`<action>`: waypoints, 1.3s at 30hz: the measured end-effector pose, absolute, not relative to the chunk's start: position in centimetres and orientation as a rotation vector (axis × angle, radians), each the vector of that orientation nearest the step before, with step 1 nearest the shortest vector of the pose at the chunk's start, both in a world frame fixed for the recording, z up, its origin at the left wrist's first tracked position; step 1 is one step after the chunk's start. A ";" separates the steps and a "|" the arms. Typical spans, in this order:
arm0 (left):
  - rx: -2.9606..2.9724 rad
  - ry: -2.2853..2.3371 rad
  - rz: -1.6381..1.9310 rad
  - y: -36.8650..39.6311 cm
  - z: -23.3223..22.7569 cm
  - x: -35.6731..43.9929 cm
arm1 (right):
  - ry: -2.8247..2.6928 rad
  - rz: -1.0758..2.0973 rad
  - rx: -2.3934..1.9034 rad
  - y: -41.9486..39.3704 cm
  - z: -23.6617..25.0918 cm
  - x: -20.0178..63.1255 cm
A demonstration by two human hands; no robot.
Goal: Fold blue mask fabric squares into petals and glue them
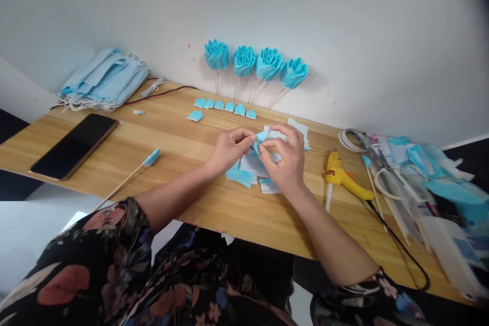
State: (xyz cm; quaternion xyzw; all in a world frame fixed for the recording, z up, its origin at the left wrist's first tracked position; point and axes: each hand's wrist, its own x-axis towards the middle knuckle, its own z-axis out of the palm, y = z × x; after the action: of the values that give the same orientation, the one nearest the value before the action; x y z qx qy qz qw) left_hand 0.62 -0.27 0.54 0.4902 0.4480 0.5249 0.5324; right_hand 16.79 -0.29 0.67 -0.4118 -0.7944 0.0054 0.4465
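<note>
Above the loose cut sheets (239, 175) on the table (214, 209), we pinch a small blue piece (261, 136) with narrow grips of our left hand (231, 150) and right hand (284, 157). It lies directly between them, neither clearly nearer; its long axis is too covered to tell. We can read no brand or writing; the white case (439, 244) shows only blurred marking
</note>
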 end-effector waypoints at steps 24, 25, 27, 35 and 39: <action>1.210 0.955 1.343 0.1 0.1 0.6 | -1.334 1.106 -1.092 0.8 0.0 17.4; 1.233 0.956 1.336 0.0 0.1 0.6 | -1.336 1.179 -1.085 0.8 -0.1 17.4; 1.288 0.960 1.323 -0.1 0.1 0.6 | -1.370 1.265 -1.067 0.7 0.0 17.2; 1.465 1.032 1.306 -0.5 0.1 0.7 | -1.326 1.226 -1.057 0.4 0.3 17.0; 1.522 1.044 1.305 -0.6 0.2 0.7 | -1.317 1.205 -1.074 0.5 0.2 17.1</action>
State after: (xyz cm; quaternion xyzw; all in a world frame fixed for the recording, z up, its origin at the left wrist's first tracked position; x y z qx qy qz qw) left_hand 0.66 -0.56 0.15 0.6089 0.4177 0.5222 0.4266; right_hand 17.15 0.49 0.19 -0.4452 -0.5456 0.4992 0.5049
